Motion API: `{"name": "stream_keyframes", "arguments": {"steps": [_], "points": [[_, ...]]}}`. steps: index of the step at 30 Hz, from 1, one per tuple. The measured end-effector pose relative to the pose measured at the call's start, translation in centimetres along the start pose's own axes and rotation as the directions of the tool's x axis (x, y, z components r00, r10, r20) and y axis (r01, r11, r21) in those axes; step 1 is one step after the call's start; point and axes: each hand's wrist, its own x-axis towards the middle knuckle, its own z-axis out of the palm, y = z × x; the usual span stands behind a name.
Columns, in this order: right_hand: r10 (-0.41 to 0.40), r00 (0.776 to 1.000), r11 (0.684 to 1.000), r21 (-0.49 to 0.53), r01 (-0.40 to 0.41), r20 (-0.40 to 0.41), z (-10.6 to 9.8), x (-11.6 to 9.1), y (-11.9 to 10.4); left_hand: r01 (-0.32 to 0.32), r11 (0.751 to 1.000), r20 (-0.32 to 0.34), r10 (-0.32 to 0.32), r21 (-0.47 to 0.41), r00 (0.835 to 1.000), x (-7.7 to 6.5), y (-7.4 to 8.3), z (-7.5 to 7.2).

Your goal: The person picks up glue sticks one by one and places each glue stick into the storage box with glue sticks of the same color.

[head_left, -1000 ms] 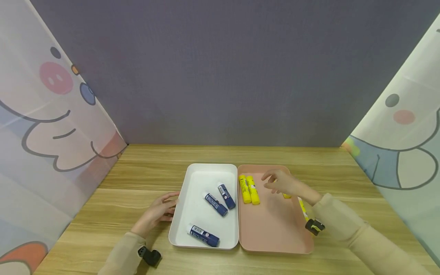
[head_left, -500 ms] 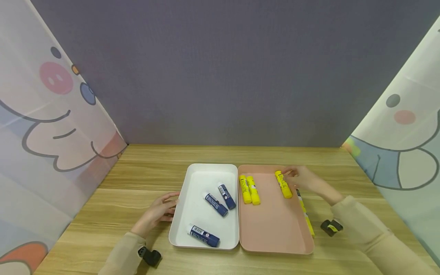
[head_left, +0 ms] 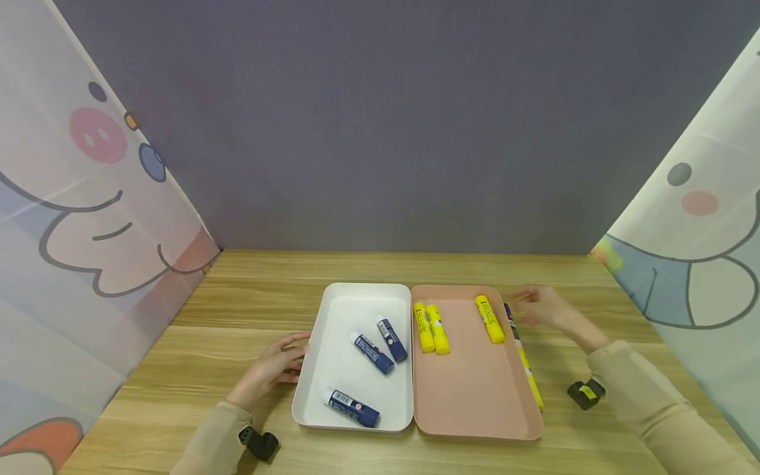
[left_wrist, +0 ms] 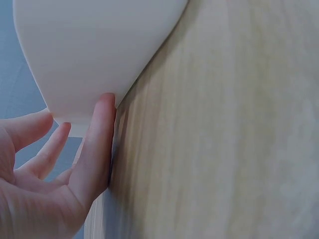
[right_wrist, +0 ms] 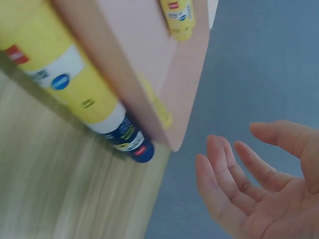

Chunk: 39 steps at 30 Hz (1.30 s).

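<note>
A white tray (head_left: 332, 356) holds three dark blue glue sticks (head_left: 371, 353). Beside it on the right, a pink tray (head_left: 469, 396) holds three yellow glue sticks (head_left: 489, 318), two side by side at its left (head_left: 430, 326). My left hand (head_left: 276, 366) rests with relaxed fingers against the white tray's left wall (left_wrist: 94, 59). My right hand (head_left: 537, 307) hovers open and holds nothing, just right of the pink tray's far corner. On the table along the pink tray's right wall lies a yellow and dark blue glue stick (head_left: 522, 356), which the right wrist view shows close up (right_wrist: 75, 84).
Wooden table (head_left: 237, 310) with a grey wall behind and cartoon-printed curtains at both sides. Black wrist-camera mounts sit at my left sleeve (head_left: 261, 443) and right sleeve (head_left: 584, 394).
My right hand has moved from over the pink tray to its far right corner and beyond, leaving a third yellow glue stick lying in the tray. The left hand has not moved.
</note>
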Motion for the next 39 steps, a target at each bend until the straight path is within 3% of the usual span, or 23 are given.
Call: {"name": "stream_keyframes", "arguments": {"steps": [25,33,39], "points": [[0.161,0.987,0.987,-0.019,-0.161,-0.006,0.6,2.0,4.3,-0.001,1.000,0.007,0.001,-0.019,1.000,0.1,-0.1,0.1],[0.182,0.983,0.982,0.050,-0.183,0.023,1.1,2.6,5.2,0.003,1.000,-0.001,-0.003,-0.024,1.000,0.1,0.0,0.1],[0.181,0.983,0.983,0.016,-0.181,0.021,1.3,2.7,5.5,0.003,1.000,0.003,-0.003,-0.018,1.000,0.0,0.0,0.1]]}}
